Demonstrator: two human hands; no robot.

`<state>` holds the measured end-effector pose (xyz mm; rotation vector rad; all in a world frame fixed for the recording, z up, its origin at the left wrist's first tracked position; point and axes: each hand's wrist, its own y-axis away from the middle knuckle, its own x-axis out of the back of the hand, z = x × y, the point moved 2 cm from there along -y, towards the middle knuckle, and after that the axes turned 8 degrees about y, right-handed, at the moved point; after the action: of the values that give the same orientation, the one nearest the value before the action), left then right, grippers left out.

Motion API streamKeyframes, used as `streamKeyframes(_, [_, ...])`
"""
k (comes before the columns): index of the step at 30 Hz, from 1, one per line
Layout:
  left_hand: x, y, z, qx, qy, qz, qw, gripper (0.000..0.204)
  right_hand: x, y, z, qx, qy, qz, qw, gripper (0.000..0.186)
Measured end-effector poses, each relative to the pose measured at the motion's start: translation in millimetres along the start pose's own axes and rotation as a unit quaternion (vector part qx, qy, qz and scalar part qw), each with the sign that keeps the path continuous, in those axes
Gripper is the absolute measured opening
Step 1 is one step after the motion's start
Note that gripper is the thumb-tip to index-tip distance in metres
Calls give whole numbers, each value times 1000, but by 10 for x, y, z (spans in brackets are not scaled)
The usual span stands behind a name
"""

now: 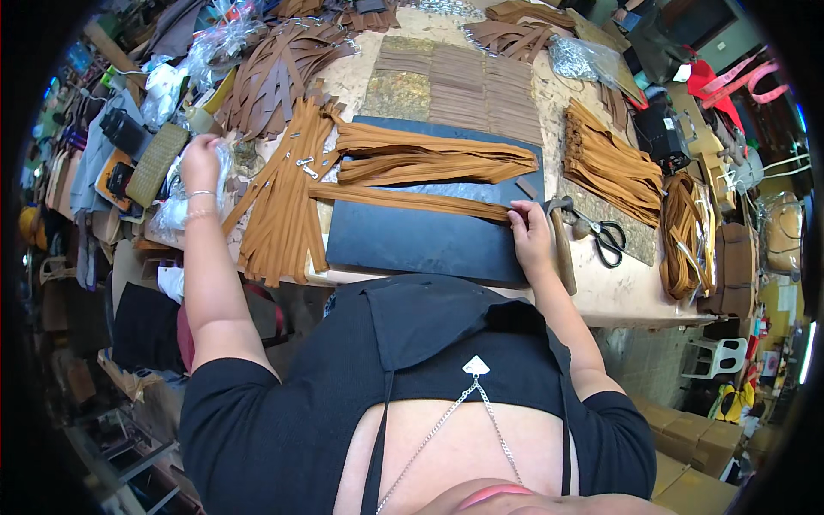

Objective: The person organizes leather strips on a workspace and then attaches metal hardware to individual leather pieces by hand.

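Note:
My right hand (530,233) pinches the right end of a long brown zipper strip (412,199) at the edge of a dark board (403,240). The strip runs left across the board. My left hand (202,165) is raised at the left, closed, over a clear plastic bag (225,176); what its fingers hold, if anything, I cannot make out. Beyond the strip, a thick bundle of brown zipper strips (429,154) lies on the board. More brown strips (283,215) fan out between my hands, with small silver zipper sliders (306,166) on them.
Black-handled scissors (610,244) and a hammer (562,249) lie right of the board. Further right sit a stack of brown strips (614,167) and a coiled bundle (684,236). Dark brown straps (287,73) pile up at the far left. A white stool (719,358) stands beyond the table.

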<state>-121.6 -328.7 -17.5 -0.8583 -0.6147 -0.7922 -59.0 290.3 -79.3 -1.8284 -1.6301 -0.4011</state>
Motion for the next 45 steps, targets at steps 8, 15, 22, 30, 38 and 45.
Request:
streamKeyframes(8, [-720, 1885, 2297, -253, 243, -399, 847, 16, -25, -197, -59, -28, -251, 67, 965, 16])
streamKeyframes(15, [-768, 1921, 2712, -297, 257, -327, 859, 18, 300, -254, -728, 50, -259, 43, 963, 13])
streamKeyframes(22, [-426, 1814, 3224, -309, 415, -269, 812, 26, 112, -72, -1208, 105, -247, -91, 959, 13])
streamKeyframes(30, [-340, 1791, 3254, -350, 364, -245, 828, 17, 115, -162, -1318, 60, -275, -113, 953, 13])
streamKeyframes(38, [-287, 1792, 3331, -429, 415, -139, 790, 17, 81, -235, -1346, -40, -524, -171, 833, 16])
streamKeyframes(45, [-275, 1630, 3397, 8, 642, -355, 680, 12, 66, -210, -1594, 78, -362, -109, 923, 40])
